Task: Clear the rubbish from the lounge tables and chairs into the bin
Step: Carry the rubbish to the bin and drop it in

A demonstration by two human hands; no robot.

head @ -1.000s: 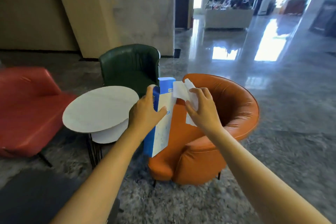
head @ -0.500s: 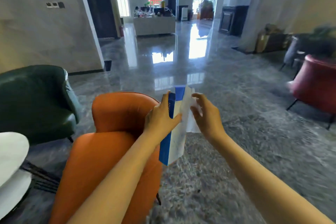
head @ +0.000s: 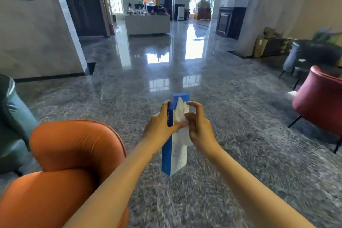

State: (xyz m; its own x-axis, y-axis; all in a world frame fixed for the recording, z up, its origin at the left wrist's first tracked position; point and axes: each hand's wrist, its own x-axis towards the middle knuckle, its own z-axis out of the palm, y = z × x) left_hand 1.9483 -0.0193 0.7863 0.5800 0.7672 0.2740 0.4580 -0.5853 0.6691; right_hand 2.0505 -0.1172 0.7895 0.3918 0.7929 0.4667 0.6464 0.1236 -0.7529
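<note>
Fingers (head: 194, 105) of the right hand (head: 200, 129) are curled together and pinch a crumpled white tissue (head: 179, 112), holding it against the pale face of the blue and white box (head: 174, 155) near its top end. The left hand (head: 158, 126) grips the same box from the other side, fingers wrapped over the blue edge and thumb laid across the front just below the tissue. The box stands nearly upright in the air with its long axis top to bottom, and most of its length hangs below both hands. The tissue lies directly between the two hands at the box's upper end, touching the right fingertips and just beside the left thumb, so either hand could take it; the right is the one on it now. My guess is that both pieces of rubbish are being bundled into one load for carrying.

Beneath them is polished grey stone floor (head: 212, 83), with an orange armchair (head: 74, 150) close on the left and a green chair (head: 11, 126) behind it. A red chair (head: 318, 102) sits well off to the right. No bin shows in this view.
</note>
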